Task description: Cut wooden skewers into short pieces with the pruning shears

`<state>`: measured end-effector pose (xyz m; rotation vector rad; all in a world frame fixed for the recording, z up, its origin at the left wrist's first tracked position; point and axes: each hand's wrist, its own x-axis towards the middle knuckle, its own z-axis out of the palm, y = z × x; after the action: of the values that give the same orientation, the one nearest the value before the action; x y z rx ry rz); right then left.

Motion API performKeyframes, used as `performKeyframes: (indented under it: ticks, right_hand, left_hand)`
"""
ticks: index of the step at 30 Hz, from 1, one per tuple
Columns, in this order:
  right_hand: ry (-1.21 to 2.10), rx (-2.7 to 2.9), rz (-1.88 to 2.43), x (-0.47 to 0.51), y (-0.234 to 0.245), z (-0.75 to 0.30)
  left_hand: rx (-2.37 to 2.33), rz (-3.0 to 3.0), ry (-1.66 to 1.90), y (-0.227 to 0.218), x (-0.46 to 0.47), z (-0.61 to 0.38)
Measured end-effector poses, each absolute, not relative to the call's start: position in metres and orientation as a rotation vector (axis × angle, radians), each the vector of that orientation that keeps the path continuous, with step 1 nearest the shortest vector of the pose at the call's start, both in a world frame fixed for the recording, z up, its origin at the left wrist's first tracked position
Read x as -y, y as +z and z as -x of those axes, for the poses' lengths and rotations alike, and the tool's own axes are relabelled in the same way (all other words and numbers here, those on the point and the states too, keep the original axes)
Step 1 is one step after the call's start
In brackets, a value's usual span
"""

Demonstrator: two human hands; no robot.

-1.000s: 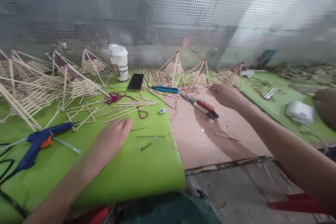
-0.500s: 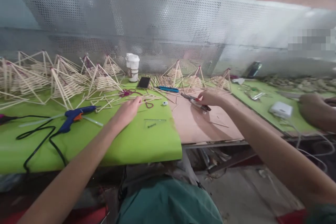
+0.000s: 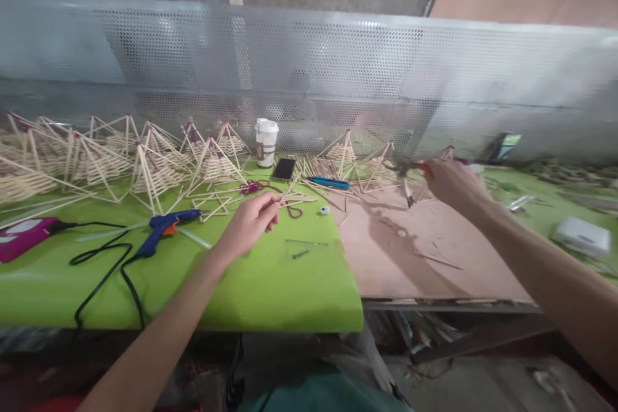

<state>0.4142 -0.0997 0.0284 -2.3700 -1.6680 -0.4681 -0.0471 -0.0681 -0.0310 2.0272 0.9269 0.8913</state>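
My left hand (image 3: 253, 222) is raised over the green table cover, its thumb and fingers pinched together. Whatever is between the fingertips is too small to make out; thin wooden sticks (image 3: 304, 196) lie just behind them. Farther right, my right hand (image 3: 454, 183) is closed around a pair of pliers (image 3: 406, 183), held above the bare wooden board (image 3: 405, 251). Red shows on the tool near my fingers, and its metal parts are spread and somewhat blurred. Pyramid-shaped stick frames (image 3: 217, 164) with purple tips stand along the back.
A blue glue gun (image 3: 168, 225) with a black cord lies at left, near a magenta box (image 3: 29, 238). At the back are a white cup (image 3: 266, 141), a phone (image 3: 284, 169) and a blue cutter (image 3: 328, 183). A white box (image 3: 582, 237) sits far right.
My right hand has lifted the pliers off the board, moving right. My left hand has drawn up from the sticks with its fingers pinched. The view has tilted up and shifted left.
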Motion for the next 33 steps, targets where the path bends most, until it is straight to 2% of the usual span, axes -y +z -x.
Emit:
performKeyframes:
  ticks: [6, 11, 13, 16, 19, 23, 26, 29, 33]
  right_hand:
    - [-0.808, 1.287, 2.138, 0.108, 0.041, -0.412]
    - [-0.752, 1.112, 1.840, 0.092, 0.046, -0.398]
    - [-0.542, 1.140, 1.681, 0.088, 0.044, -0.383]
    - [0.037, 1.168, 1.498, 0.086, 0.035, -0.350]
    - [0.538, 1.181, 1.592, 0.084, 0.021, -0.310]
    - [0.988, 1.387, 1.567, 0.074, -0.002, -0.258]
    - [1.119, 1.438, 1.451, 0.060, -0.021, -0.229]
    - [1.074, 1.390, 1.380, 0.052, -0.036, -0.214]
    - [1.236, 1.305, 1.209, 0.060, -0.040, -0.212]
  left_hand:
    - [-0.648, -1.642, 0.908, -0.016, 0.109, 0.045]
    - [-0.505, -1.434, 0.872, -0.021, 0.125, 0.040]
    - [-0.486, -1.379, 0.857, -0.024, 0.130, 0.038]
    - [-0.541, -1.345, 0.875, -0.026, 0.129, 0.036]
    - [-0.655, -1.376, 0.908, -0.022, 0.110, 0.033]
    - [-0.743, -1.486, 0.833, -0.014, 0.066, 0.019]
    - [-0.757, -1.473, 0.763, -0.014, 0.041, 0.002]
    - [-0.782, -1.423, 0.724, -0.022, 0.030, -0.012]
    - [-0.829, -1.323, 0.697, -0.035, 0.027, -0.021]
